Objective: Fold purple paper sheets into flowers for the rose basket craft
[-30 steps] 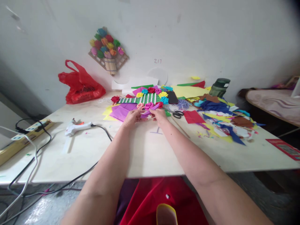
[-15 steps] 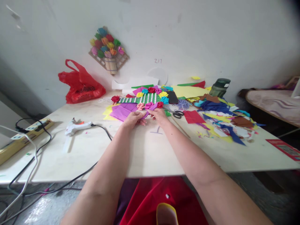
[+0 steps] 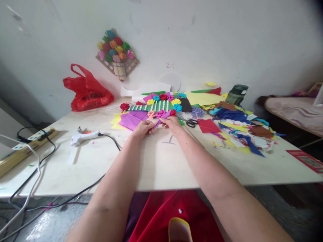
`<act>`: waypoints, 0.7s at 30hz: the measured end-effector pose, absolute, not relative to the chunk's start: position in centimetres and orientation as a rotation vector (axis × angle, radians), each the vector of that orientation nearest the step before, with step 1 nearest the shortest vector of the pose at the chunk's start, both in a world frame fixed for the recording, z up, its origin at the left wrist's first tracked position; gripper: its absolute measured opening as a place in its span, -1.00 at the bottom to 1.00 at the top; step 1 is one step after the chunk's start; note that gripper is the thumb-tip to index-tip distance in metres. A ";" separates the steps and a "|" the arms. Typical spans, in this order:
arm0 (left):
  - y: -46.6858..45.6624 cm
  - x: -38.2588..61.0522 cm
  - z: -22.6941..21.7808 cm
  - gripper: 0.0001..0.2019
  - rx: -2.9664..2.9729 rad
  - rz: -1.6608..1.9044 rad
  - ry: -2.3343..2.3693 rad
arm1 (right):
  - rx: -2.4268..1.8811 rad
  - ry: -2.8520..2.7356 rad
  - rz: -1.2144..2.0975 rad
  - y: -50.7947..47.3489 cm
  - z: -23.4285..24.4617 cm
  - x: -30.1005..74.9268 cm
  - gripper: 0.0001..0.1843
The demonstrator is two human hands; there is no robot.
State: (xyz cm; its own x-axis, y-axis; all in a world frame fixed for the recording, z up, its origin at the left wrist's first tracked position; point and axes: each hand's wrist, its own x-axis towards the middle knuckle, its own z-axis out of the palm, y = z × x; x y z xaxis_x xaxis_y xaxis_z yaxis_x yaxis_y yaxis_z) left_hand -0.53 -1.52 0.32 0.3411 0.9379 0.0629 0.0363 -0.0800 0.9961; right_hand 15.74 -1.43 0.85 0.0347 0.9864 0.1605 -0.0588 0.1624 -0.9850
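Between my two hands a narrow purple paper strip (image 3: pixel 165 116) is stretched at a slant. My left hand (image 3: pixel 145 127) pinches its lower end, and my right hand (image 3: pixel 171 123) grips it farther right with fingers closed. Just beyond them lies a green and white woven panel (image 3: pixel 161 106), edged with paper roses, among them a magenta rose (image 3: pixel 160 113), a pink rose (image 3: pixel 151 114) and a yellow rose (image 3: pixel 176 101). Purple paper sheets (image 3: pixel 131 120) lie to the left of my left hand. Black-handled scissors (image 3: pixel 192 123) rest to the right of my right hand.
A white glue gun (image 3: pixel 84 137) and its black cord lie at left, near a power strip (image 3: pixel 37 138). Paper scraps (image 3: pixel 234 117) pile up on the right, with a green bottle (image 3: pixel 236 94) behind. A red plastic bag (image 3: pixel 88 90) stands at the back left.
Both hands stay in nearly the same place with the purple strip; only the fingers have shifted slightly.
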 end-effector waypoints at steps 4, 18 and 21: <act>-1.6 -0.4 0.3 -0.62 1.504 1.016 1.025 | -1.047 -1.215 1.092 -1.4 0.8 15.7 -0.82; -1.3 0.1 0.7 -0.53 1.740 1.063 1.396 | -1.119 -1.132 0.954 -1.4 0.8 15.0 -0.80; -1.4 -0.2 0.6 -0.53 1.760 1.097 1.368 | -1.112 -1.139 0.941 -1.4 0.7 15.1 -0.80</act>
